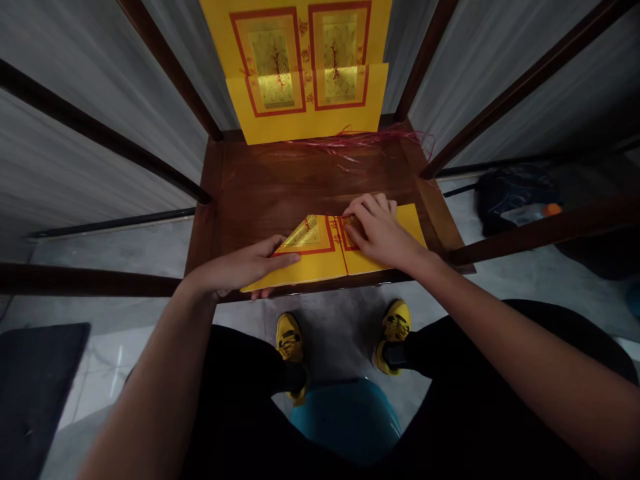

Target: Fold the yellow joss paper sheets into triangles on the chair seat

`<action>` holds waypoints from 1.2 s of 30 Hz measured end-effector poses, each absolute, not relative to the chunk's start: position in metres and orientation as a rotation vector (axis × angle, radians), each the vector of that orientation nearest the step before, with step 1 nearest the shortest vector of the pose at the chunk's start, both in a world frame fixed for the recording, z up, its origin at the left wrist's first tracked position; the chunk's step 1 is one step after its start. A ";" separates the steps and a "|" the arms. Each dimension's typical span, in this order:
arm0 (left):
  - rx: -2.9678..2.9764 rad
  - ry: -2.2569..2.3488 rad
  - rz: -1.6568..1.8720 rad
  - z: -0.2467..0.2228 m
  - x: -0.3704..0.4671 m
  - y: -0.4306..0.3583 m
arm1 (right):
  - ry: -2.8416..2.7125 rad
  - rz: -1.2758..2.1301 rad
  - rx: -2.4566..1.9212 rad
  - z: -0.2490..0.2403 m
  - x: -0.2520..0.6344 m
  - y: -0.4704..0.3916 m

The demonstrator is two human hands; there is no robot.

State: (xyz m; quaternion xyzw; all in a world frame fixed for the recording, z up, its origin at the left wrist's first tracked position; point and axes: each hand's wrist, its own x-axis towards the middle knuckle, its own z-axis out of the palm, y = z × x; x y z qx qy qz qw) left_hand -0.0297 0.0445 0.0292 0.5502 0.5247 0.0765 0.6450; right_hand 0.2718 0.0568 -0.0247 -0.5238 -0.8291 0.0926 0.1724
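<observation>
A yellow paper sheet [320, 267] with red frames and gold patches lies along the front edge of the brown wooden shelf [280, 177]. Its left part is folded over on a slant. My left hand [250, 267] grips the left end, thumb on top and fingers partly hidden underneath. Bent fingers of my right hand [375, 227] press on the paper right of its middle, near a thin red line. Whether the right fingertips pinch anything is hidden.
Larger yellow printed sheets [307, 87] stand at the back of the shelf, beside pink string [360, 140]. Dark wooden bars [170, 67] slant along both sides. Below are a blue stool [345, 417] and yellow shoes [289, 337]. A dark bag [515, 190] lies right.
</observation>
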 end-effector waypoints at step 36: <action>1.155 1.175 0.169 0.015 -0.021 0.034 | -2.190 0.669 -1.629 -0.017 0.266 0.004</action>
